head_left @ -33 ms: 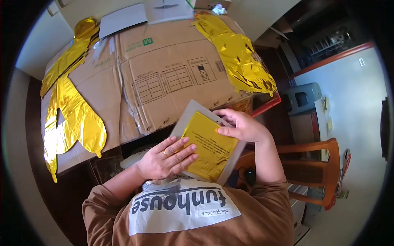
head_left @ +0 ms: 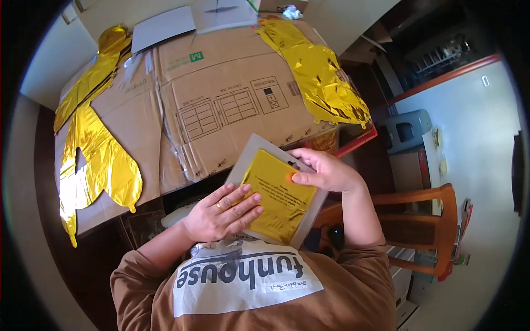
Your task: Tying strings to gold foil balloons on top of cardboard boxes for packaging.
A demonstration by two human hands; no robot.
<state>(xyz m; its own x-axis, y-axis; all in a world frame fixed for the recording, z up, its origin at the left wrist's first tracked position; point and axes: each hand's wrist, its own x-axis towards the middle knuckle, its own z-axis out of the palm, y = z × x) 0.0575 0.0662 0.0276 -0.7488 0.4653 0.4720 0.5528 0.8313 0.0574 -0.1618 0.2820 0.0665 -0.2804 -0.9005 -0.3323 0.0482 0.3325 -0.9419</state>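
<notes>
In front of my chest is a flat clear package (head_left: 249, 149) with a folded gold foil balloon (head_left: 280, 196) inside, printed with small dark text. My right hand (head_left: 323, 172) grips its upper right edge, thumb on top and fingers behind. Across the lower left part of the package lies my left hand (head_left: 223, 212), fingers stretched out and slightly apart, with a ring on one of them. The left thumb is hidden.
A cardboard sheet (head_left: 221, 149) covers the table ahead. Flat gold foil balloons lie on it, at the left (head_left: 105, 160) and right (head_left: 317, 71). White sheets (head_left: 164, 28) are at the back. A wooden chair (head_left: 444, 231) stands to my right, near a grey-blue stool (head_left: 408, 129).
Both hands and the package hold nearly the same pose; the package sits very slightly further left. The view has shifted a little. Nothing was taken hold of or let go.
</notes>
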